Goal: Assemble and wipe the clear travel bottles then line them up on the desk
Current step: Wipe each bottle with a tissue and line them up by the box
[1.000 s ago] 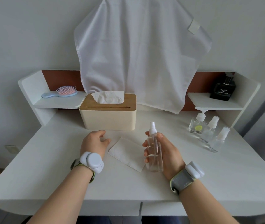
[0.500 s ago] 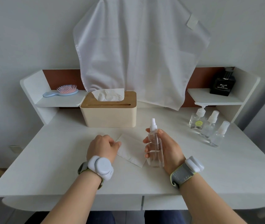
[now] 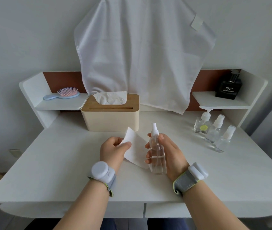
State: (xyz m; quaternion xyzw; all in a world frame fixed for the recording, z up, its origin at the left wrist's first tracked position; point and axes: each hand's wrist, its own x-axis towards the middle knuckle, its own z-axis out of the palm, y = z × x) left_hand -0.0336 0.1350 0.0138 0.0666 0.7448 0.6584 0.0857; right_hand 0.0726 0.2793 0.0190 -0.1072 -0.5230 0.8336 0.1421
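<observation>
Your fingers on the left hand [image 3: 113, 151] are curled and pinch the near edge of a tissue sheet [image 3: 134, 147], thumb on top, with the sheet's far corner lifted off the desk [image 3: 52, 163]. Your right hand [image 3: 168, 154] is wrapped round the clear spray bottle [image 3: 157, 156], fingertips showing across its front, and holds it upright just above the desk surface, nozzle on top and pointing away from you.

Step in hand, by my judgement: the wipe. The bottle's spray head is already fitted, so assembly of this one looks finished. The tissue sits just beside the bottle; contact between them cannot be confirmed.

Three other clear bottles [image 3: 214, 132] with white tops already stand in a slanting row at the right of the desk, below the shelf with the black perfume bottle [image 3: 228, 87]. The tissue box [image 3: 110, 116] stands behind your hands.

The next move calls for you to bring the tissue round the bottle's wall and rub it while the right hand steadies or turns it. Keep your grip low enough to leave the wall free. Then set it down in line with the row at the right.
</observation>
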